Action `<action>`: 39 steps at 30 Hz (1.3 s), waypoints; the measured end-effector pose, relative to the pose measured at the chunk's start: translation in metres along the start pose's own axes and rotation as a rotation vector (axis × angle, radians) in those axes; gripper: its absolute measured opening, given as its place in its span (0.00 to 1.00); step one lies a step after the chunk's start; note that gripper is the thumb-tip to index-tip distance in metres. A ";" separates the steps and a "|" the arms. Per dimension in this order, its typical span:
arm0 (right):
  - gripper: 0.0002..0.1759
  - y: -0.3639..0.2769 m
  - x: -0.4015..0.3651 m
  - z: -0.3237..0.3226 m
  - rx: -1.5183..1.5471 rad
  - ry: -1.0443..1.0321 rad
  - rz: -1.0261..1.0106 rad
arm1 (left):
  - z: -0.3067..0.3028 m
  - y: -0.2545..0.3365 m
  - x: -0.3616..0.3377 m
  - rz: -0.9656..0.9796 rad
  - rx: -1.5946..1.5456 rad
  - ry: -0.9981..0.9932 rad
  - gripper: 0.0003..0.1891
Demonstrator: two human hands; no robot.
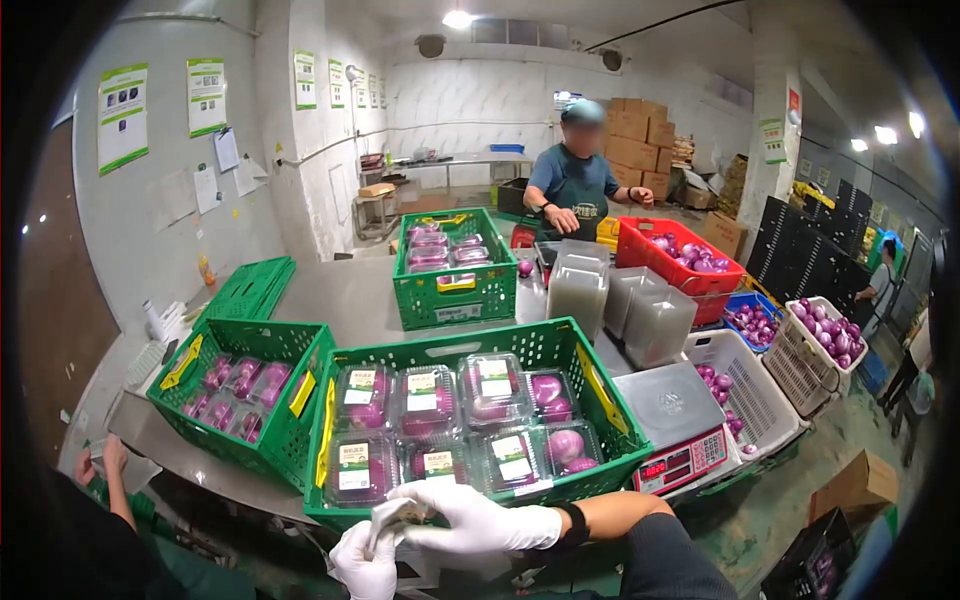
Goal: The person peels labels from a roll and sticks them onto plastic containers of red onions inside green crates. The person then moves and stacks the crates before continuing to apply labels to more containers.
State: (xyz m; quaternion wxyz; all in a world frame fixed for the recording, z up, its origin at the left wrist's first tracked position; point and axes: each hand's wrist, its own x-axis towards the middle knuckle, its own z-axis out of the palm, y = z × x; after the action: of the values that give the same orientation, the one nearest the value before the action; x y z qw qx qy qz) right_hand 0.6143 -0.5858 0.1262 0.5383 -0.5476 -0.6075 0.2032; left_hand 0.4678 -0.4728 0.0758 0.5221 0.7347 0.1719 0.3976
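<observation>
White gloves (468, 516) — purple onions (566, 445) — green crate (540, 338)

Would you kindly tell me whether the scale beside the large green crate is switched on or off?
The scale is on: lit red digits show on its display.

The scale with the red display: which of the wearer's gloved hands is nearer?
Right. The right hand is left of the scale and lower in view; the left hand is farther left and lower still.

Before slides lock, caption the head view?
Gloved left hand and right hand hold a small pale item by a green crate of clear onion boxes, a scale beside it.
</observation>
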 end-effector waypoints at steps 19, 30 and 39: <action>0.16 -0.007 -0.035 -0.094 0.161 0.989 -0.209 | -0.021 -0.075 -0.055 0.040 0.772 0.156 0.54; 0.16 -0.034 -0.067 -0.132 0.386 1.064 -0.468 | 0.005 -0.077 -0.047 0.198 0.864 0.201 0.44; 0.14 -0.015 -0.051 -0.108 0.097 1.003 -0.226 | 0.001 -0.066 -0.012 0.199 0.744 0.397 0.21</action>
State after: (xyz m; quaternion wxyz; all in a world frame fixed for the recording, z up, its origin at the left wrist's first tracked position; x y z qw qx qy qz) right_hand 0.6929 -0.6727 0.1527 0.8068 -0.4829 -0.3201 -0.1160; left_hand 0.4714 -0.4551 0.0110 0.1375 0.7952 0.3289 0.4905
